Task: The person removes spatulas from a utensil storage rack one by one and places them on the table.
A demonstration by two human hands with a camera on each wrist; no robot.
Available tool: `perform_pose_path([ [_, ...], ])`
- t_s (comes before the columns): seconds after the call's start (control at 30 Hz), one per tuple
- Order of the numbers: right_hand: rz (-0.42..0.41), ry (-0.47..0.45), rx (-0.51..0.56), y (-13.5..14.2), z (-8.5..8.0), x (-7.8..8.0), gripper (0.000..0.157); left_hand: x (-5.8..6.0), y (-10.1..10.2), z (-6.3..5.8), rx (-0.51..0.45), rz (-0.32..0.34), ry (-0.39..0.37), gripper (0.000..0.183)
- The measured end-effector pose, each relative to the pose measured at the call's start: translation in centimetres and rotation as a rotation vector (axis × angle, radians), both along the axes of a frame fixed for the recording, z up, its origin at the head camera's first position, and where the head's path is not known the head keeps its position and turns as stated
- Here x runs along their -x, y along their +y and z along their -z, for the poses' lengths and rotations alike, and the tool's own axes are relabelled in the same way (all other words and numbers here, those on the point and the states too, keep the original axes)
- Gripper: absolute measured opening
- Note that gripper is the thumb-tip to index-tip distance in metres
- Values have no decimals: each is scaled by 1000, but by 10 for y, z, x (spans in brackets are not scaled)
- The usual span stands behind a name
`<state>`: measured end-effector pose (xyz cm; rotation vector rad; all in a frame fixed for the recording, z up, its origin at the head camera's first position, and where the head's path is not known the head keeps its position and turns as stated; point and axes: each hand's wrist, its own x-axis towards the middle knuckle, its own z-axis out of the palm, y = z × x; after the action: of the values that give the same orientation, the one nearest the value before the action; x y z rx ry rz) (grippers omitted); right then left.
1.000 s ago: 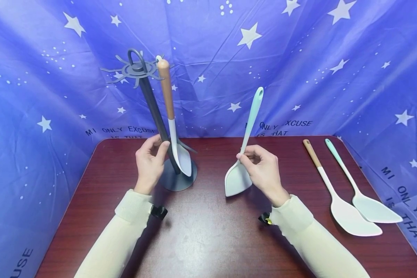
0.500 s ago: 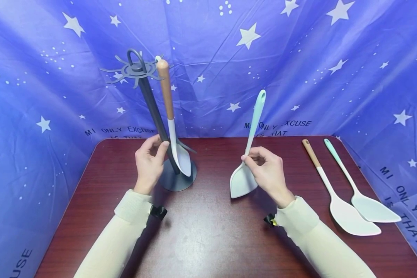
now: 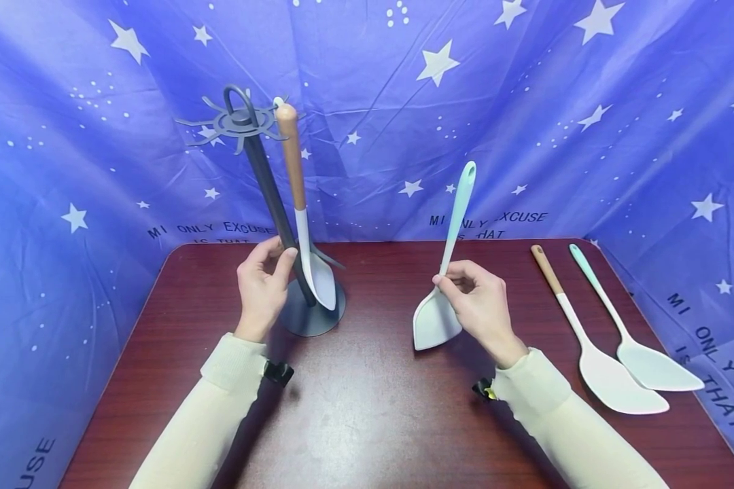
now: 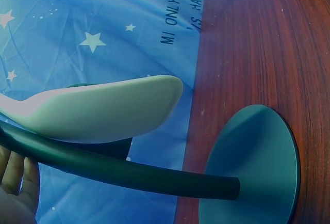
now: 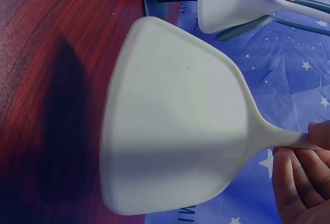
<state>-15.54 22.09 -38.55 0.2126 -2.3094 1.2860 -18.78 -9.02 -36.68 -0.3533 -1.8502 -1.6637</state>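
Note:
My left hand (image 3: 261,292) grips the pole of a dark grey utensil stand (image 3: 263,173), with the thumb at its front. From the stand's hooked top hangs a white spatula with a wooden handle (image 3: 293,163), blade down beside the pole. Behind that blade a dark utensil (image 5: 242,29) partly shows in the right wrist view. My right hand (image 3: 482,304) pinches the white neck of a turner with a mint-green handle (image 3: 461,200). It is held nearly upright, blade down, handle leaning right. The turner's broad white blade (image 5: 175,105) fills the right wrist view, its shadow on the table.
On the right of the dark red table (image 3: 355,407) lie a wooden-handled white turner (image 3: 618,384) and a mint-handled turner (image 3: 654,367), their blades overlapping. The stand's round base (image 3: 318,322) rests at the left. A blue starry curtain (image 3: 367,122) surrounds the table's back and sides.
My right hand has moved rightward and slightly toward me, carrying the mint-handled turner away from the stand. The left hand has stayed on the pole.

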Motion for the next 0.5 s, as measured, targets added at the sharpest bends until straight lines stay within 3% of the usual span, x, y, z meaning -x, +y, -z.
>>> perform_pose_path([
  [0.5, 29, 4, -31, 20, 4, -6, 10, 0, 0, 0, -13, 6, -17, 17],
])
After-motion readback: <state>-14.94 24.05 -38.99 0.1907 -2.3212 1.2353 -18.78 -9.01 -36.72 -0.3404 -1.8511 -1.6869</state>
